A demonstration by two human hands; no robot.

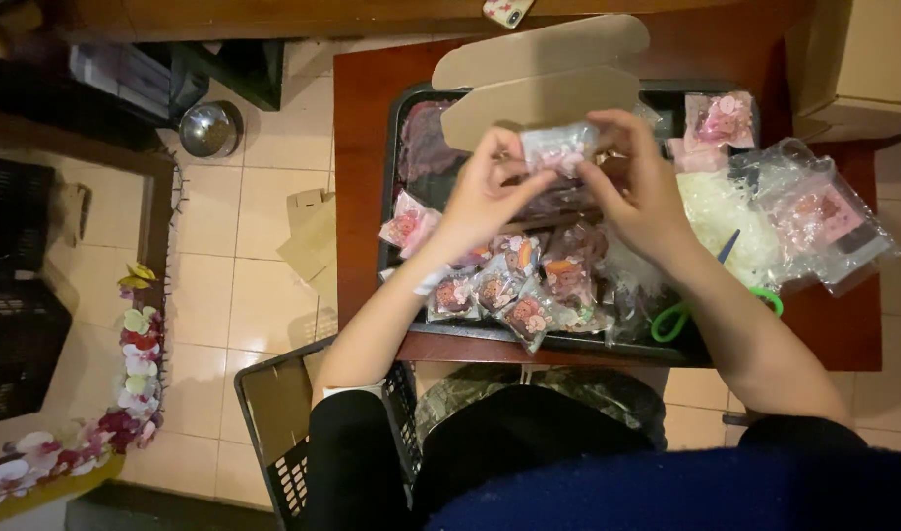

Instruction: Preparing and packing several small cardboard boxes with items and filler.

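Two hands, left hand point(485, 197) and right hand point(642, 187), pinch one small packet point(560, 146) over the tray point(395, 177); sealing step, needs steady fingers.

Black tray point(395, 147) crowded with small packets point(499, 287), cardboard box flaps point(539, 74) behind, bare tabletop point(357, 177) at left.

The one camera sits on my head and looks almost straight down, close over the tray point(396, 147), which fills the middle of the view; my lap lies at the bottom edge below the tray, tiled floor point(244, 256) to its left, a carton point(863, 59) to its upper right
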